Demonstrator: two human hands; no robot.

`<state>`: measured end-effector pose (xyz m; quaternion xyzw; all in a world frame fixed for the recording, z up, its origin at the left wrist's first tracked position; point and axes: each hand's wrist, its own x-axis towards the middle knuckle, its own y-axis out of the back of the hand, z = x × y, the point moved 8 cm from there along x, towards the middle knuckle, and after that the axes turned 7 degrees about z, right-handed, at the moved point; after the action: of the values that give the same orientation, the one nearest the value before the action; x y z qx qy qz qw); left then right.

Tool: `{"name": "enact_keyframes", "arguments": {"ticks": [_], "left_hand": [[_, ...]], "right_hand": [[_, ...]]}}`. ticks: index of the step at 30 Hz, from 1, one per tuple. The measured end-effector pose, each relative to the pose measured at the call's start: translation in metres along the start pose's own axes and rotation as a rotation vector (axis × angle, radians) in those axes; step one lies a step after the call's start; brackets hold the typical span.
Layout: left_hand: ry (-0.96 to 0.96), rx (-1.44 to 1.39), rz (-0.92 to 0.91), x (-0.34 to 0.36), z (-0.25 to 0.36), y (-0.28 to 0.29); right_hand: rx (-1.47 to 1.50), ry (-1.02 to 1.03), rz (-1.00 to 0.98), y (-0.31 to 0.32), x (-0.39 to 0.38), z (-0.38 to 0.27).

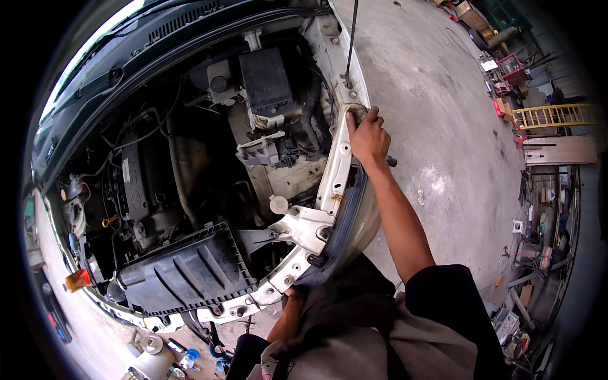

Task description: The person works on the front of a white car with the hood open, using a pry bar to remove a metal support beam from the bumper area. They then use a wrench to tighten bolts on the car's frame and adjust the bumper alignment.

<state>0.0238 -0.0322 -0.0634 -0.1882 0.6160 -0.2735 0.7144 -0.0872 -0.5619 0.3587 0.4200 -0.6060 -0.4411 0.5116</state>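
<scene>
A white car stands before me with its engine bay laid bare. My right hand (368, 137) is closed over the edge of the white fender (338, 166) on the right side, thumb on the inner side and fingers curled over the outer side. A dark round-ended part (392, 162) sticks out just past the wrist. Low at the front, my left hand (294, 294) reaches in beneath the white front crossmember (282, 283); its fingers are hidden there. Nearest to it is a black bolt-like stub (315, 260) on the panel corner.
A ribbed black air filter housing (190, 269) lies along the bay's front, beside the engine (136, 171). Farther back sits a black box (266, 77). A thin prop rod (353, 38) rises at the right. Across the concrete floor lie a yellow ladder (554, 116) and tools; a white bucket (152, 366) stands lower left.
</scene>
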Motion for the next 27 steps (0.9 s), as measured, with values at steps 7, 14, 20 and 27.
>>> {"name": "enact_keyframes", "arguments": {"ticks": [7, 14, 20, 27], "left_hand": [[0.231, 0.819, 0.139, -0.06, 0.036, -0.029], [0.127, 1.96, -0.319, -0.181, 0.131, -0.343], [-0.963, 1.384, -0.427, -0.068, 0.145, -0.57], [-1.0, 1.5, -0.467, 0.046, 0.121, -0.635]], "right_hand": [[0.058, -0.015, 0.021, 0.005, -0.003, -0.003], [0.029, -0.016, 0.106, 0.011, -0.003, 0.002], [0.064, -0.03, 0.093, 0.012, -0.006, 0.0], [0.097, -0.005, 0.098, 0.007, -0.007, 0.004]]}}
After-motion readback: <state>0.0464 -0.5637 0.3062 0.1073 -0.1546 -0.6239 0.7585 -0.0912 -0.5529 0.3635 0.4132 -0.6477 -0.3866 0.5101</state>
